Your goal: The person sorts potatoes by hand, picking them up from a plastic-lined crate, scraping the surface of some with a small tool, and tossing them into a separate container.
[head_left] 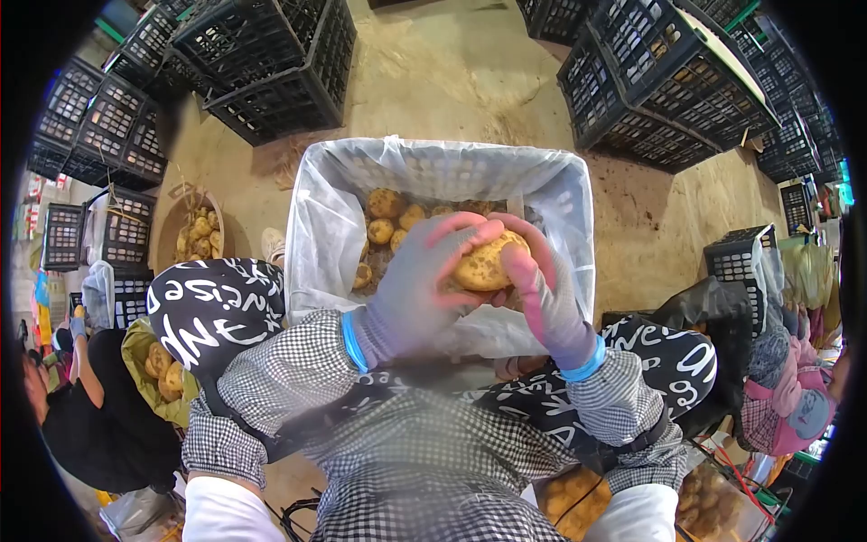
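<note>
A yellow potato [486, 266] with brown soil patches is held between my two gloved hands, above a crate lined with white sheeting [379, 163]. My left hand [411, 282] curls round its left side, and my right hand [547, 287] grips its right side with the thumb on top. Both gloves are grey with pinkish fingers. Below, several potatoes [386, 204] lie in the left part of the crate; my hands hide much of the rest.
Stacked black plastic crates [280, 72] stand at the upper left, and more black crates [664, 81] at the upper right. A round basket of potatoes [200, 237] sits at left. Other people [104, 406] work at both sides; a sack of potatoes [163, 370] is beside my knee.
</note>
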A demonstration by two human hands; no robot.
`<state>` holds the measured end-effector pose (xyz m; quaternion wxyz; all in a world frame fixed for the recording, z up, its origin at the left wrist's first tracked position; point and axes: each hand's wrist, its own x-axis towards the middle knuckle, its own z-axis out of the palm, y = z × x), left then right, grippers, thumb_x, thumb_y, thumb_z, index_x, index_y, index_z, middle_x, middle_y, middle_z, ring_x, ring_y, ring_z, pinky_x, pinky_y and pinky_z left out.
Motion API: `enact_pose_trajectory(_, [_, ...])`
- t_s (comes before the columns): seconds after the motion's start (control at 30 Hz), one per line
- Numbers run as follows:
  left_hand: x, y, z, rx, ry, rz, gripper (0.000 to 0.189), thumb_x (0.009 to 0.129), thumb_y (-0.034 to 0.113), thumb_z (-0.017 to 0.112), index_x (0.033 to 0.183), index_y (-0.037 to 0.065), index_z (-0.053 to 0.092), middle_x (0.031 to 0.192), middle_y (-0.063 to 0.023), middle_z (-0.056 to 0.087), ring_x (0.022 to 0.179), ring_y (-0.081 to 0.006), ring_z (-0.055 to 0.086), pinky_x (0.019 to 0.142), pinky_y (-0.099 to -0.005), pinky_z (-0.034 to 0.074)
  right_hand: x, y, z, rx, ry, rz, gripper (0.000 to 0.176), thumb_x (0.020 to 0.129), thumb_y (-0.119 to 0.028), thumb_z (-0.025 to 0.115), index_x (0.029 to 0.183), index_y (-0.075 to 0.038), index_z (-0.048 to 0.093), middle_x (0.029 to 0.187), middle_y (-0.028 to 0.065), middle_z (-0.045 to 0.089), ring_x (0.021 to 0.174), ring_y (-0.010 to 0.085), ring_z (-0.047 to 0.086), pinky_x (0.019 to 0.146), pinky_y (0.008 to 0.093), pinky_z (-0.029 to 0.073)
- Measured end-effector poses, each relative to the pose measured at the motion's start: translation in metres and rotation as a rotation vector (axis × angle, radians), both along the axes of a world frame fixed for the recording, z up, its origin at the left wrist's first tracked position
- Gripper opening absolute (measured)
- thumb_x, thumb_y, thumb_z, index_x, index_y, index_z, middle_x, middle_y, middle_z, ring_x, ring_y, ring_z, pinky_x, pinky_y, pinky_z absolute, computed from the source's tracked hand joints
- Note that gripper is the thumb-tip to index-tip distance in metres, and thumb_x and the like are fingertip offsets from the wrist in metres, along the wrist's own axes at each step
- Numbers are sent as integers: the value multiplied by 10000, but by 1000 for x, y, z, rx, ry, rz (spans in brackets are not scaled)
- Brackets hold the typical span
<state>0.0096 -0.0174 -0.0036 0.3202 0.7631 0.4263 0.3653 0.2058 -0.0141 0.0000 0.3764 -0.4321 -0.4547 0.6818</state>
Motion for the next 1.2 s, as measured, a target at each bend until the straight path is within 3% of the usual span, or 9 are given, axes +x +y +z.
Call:
enact_pose_trajectory(0.17, [2, -6, -1, -11, 60, 23, 716, 686, 136, 792, 1352, 134, 530, 1320, -101, 518, 1216, -312, 487, 1048, -395, 392, -2, 3, -1, -6, -138, -60, 577, 994, -511, 440, 1306, -31, 513, 1140, 83, 589, 889, 119, 643, 697, 243, 546])
enact_pose_trajectory(0.37, [-28, 8, 10, -88, -224, 73, 740, 657, 221, 845, 1303, 50, 527, 1247, -187, 553, 1177, -338, 528, 1027, -395, 401, 13, 15, -22, 190, -253, -111, 379, 1013, -264, 493, 1298, -19, 545, 1147, 63, 630, 934, 143, 643, 728, 285, 555])
enact_pose_trajectory(0.6, [-214, -88, 125, 305, -157, 823, 768, 728, 232, 835, 1355, -4, 458, 1259, -138, 560, 1130, -231, 592, 938, -343, 504, 28, 40, -62, 277, -276, -99, 372, 1014, -213, 499, 1303, 15, 553, 1244, 117, 598, 1139, 194, 579, 969, 301, 441])
enact_pose_trajectory(0.67, [-270, -130, 123, 305, -415, 1001, 630, 771, 39, 767, 1328, -21, 479, 1287, -122, 543, 1115, -219, 601, 922, -307, 526, 26, 43, -64, 123, -251, -138, 380, 1013, -214, 503, 1310, 18, 546, 1275, 123, 584, 1176, 207, 565, 985, 309, 432])
enact_pose_trajectory(0.77, [-380, -197, 75, 296, -170, 1314, 641, 783, -16, 745, 1363, 2, 471, 1259, -104, 572, 1146, -197, 564, 971, -315, 482, 25, 42, -66, 39, -227, -141, 392, 1013, -222, 505, 1316, 25, 539, 1308, 121, 566, 1214, 215, 550, 1012, 318, 427])
enact_pose_trajectory(0.83, [-425, -228, 26, 307, 482, 1501, 655, 756, 88, 767, 1355, 47, 505, 1203, -125, 566, 1143, -262, 568, 986, -386, 471, 22, 41, -62, 37, -236, -136, 390, 1014, -223, 502, 1312, 26, 538, 1295, 118, 570, 1209, 213, 551, 1022, 321, 429])
enact_pose_trajectory(0.97, [-457, -278, -104, -379, 1092, 1265, 559, 805, 162, 667, 1345, 99, 537, 1118, -181, 606, 1040, -350, 579, 912, -419, 467, 14, 31, -48, 154, -211, -40, 361, 1005, -195, 519, 1288, 26, 546, 1226, 102, 592, 1164, 202, 573, 1003, 314, 460])
enact_pose_trajectory(1.1, [-506, -268, -109, -333, 890, 1161, 284, 761, 103, 628, 1026, 46, 714, 976, -188, 651, 919, -346, 624, 819, -416, 509, 27, 37, -35, 145, -405, -142, 285, 948, -82, 578, 1210, 21, 622, 1088, 54, 651, 827, 87, 594, 705, 212, 466])
enact_pose_trajectory(1.2, [-512, -202, -12, -242, 1074, 1173, 307, 834, 138, 630, 1120, 33, 669, 1067, -165, 670, 926, -309, 662, 829, -400, 514, 29, 46, -26, 289, -576, -134, 288, 915, -41, 594, 1196, -9, 646, 997, 29, 675, 735, 66, 551, 640, 185, 433])
